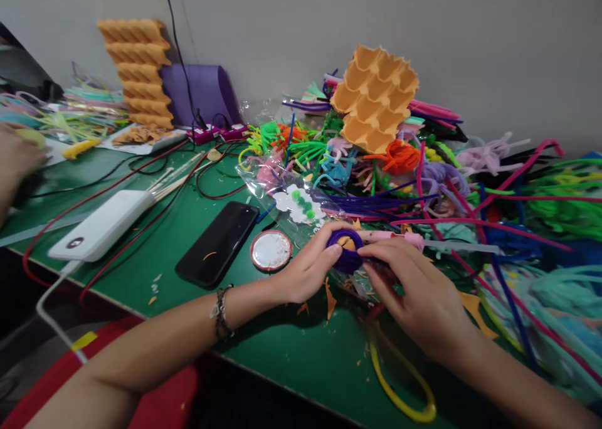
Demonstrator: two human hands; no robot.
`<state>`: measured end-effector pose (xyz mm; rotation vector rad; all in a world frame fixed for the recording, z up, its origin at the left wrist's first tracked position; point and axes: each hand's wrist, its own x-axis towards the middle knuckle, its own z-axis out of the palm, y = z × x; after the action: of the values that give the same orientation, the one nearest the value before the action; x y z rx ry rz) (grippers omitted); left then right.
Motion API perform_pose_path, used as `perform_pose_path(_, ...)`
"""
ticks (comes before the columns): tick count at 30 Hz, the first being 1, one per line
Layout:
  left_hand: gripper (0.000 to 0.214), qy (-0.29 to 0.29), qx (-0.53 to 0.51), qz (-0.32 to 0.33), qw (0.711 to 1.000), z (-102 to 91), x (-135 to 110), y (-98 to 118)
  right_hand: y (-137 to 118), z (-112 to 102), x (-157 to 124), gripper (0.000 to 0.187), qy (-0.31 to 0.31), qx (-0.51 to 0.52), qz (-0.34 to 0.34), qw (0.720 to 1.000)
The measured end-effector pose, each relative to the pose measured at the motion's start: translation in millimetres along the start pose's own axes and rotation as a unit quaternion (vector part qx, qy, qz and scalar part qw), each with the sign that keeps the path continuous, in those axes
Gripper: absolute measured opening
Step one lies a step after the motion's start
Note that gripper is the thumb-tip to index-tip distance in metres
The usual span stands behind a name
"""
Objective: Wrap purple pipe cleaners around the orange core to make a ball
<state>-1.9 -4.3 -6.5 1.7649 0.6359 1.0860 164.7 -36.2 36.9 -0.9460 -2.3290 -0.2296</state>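
Between my hands is a round coil of purple pipe cleaner (345, 261) with an orange piece at its centre. My left hand (308, 263) grips the coil from the left, its thumb pressed on the front. From the right, the fingertips of my right hand (409, 285) pinch at the coil's edge. Just behind lies a pink glue gun (411, 239) with a clear glue stick (463, 246) poking out of its back. Left of my left hand sits a round white lid (271, 251) with a red rim. Orange scraps (330, 300) lie below the coil.
A black phone (219, 242) and a white power strip (101, 225) with cables lie to the left. Piles of coloured pipe cleaners (301, 150) and an orange egg carton piece (376, 100) fill the back. A yellow loop (399, 397) hangs near the front edge. Another person's hand (21, 156) is at far left.
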Motion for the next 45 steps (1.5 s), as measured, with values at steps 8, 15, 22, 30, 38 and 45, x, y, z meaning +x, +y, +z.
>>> perform_pose_path(8,0.033,-0.028,-0.031,-0.05,0.998,0.0,0.3,3.7,0.7,-2.3,2.6,0.015,0.019,-0.032,-0.024,0.999)
perform_pose_path(15,0.033,-0.023,-0.015,-0.047,0.999,0.6,1.4,4.5,0.4,-1.5,-1.8,0.018,-0.005,-0.023,-0.027,0.999)
perform_pose_path(22,0.032,-0.008,-0.005,-0.047,0.999,1.0,2.7,8.3,-0.8,0.0,-1.5,0.02,0.011,-0.034,-0.056,0.998)
perform_pose_path(30,0.035,0.007,-0.011,-0.059,0.998,0.9,2.8,6.8,-0.1,2.9,-3.5,0.02,0.007,-0.053,-0.078,0.996)
perform_pose_path(38,0.038,0.079,-0.143,-0.117,0.98,2.3,4.8,1.0,-0.8,1.5,-0.3,0.011,0.04,-0.058,-0.033,0.997)
perform_pose_path(45,0.04,0.095,-0.362,-0.226,0.899,5.6,10.1,-2.2,0.4,1.2,1.0,0.015,0.042,-0.065,-0.027,0.997)
